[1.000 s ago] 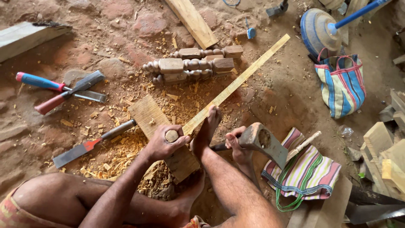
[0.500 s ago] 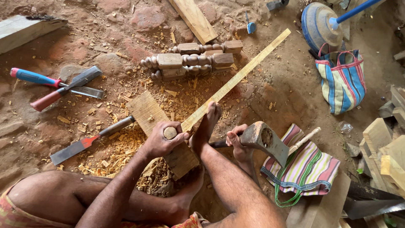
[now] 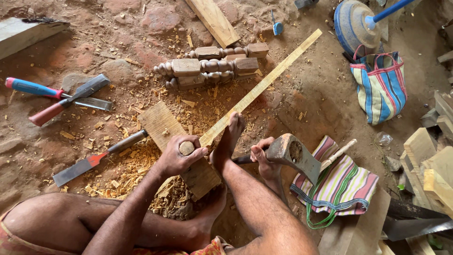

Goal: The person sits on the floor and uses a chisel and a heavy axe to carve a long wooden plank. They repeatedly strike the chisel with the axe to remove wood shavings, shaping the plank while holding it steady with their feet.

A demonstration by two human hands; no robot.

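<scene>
I sit on the dirt floor. My left hand [image 3: 177,159] is closed around a chisel's round wooden handle [image 3: 187,148], which stands upright on a short wooden plank [image 3: 160,123]. Just right of it, my right hand [image 3: 262,159] grips a rusty hatchet [image 3: 293,154] close under its head. The head is held level beside the chisel, apart from it. My foot [image 3: 232,134] presses on the near end of a long thin wooden strip [image 3: 264,85] that runs up to the right.
Wood chips cover the ground around the plank. A red-handled flat chisel [image 3: 94,160] lies to the left, with two more chisels [image 3: 56,97] beyond it. Turned wooden posts [image 3: 212,66] lie ahead. A striped bag [image 3: 380,85], a striped cloth [image 3: 339,184] and wood offcuts [image 3: 434,165] are on the right.
</scene>
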